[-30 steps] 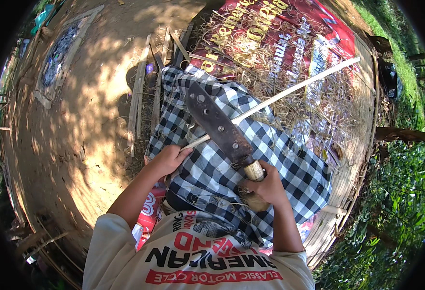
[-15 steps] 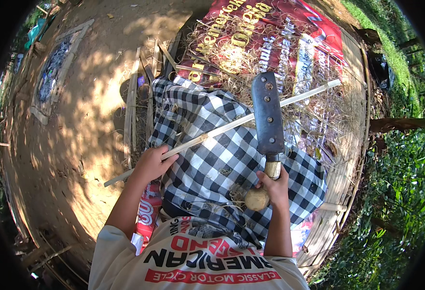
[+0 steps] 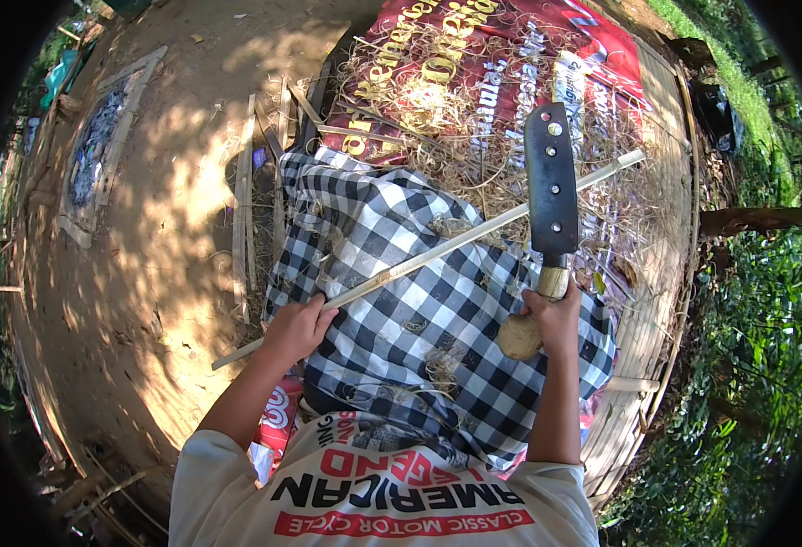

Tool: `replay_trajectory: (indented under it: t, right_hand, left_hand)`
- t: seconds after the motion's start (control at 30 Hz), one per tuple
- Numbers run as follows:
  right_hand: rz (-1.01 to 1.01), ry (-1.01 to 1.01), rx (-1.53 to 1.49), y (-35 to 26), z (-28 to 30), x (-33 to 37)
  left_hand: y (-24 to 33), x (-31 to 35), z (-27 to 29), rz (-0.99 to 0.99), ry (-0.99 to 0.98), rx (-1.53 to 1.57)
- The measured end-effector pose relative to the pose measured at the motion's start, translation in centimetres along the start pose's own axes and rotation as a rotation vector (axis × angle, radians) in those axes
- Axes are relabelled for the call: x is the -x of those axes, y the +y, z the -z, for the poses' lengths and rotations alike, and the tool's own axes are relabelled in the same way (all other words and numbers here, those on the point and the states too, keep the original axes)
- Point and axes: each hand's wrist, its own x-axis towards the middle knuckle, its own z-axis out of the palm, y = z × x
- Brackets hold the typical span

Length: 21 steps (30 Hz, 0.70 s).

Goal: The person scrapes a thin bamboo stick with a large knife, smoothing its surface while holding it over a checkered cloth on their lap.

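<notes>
A long pale bamboo strip [image 3: 455,242] slants across my lap, its far end up to the right. Near its lower left part, my left hand [image 3: 299,328] is closed round it. My right hand [image 3: 554,314] grips the wooden handle of a broad cleaver [image 3: 554,178], whose dark blade has several round holes and points away from me. The blade crosses over the strip toward its far end; whether the two touch I cannot tell. Black-and-white checked cloth [image 3: 419,219] covers my legs beneath both, with a few curled shavings on it.
Beyond my lap, thin curled shavings [image 3: 428,100] lie heaped on a red printed banner [image 3: 615,68]. Bamboo slats [image 3: 665,301] form the platform's right edge, with green plants past it. Loose wooden strips [image 3: 241,219] lie at the left beside bare ground [image 3: 164,301].
My right hand has carried the cleaver right and away from me, farther along the bamboo strip. The strip's near end has shifted slightly right, with my left hand still holding it.
</notes>
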Motion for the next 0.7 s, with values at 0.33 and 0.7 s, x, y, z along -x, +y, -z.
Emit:
replay_trajectory:
  t: [0.33,0.7]
  right_hand:
    - [-0.135,-0.106,-0.121,-0.3,0.9,1.0]
    - [0.004,-0.294,0.221,-0.7,-3.6,3.9]
  left_hand:
    - [0.0,-1.5,1.6,-0.014,-0.150,0.160]
    - [-1.5,-2.4,2.0,0.034,-0.294,0.224]
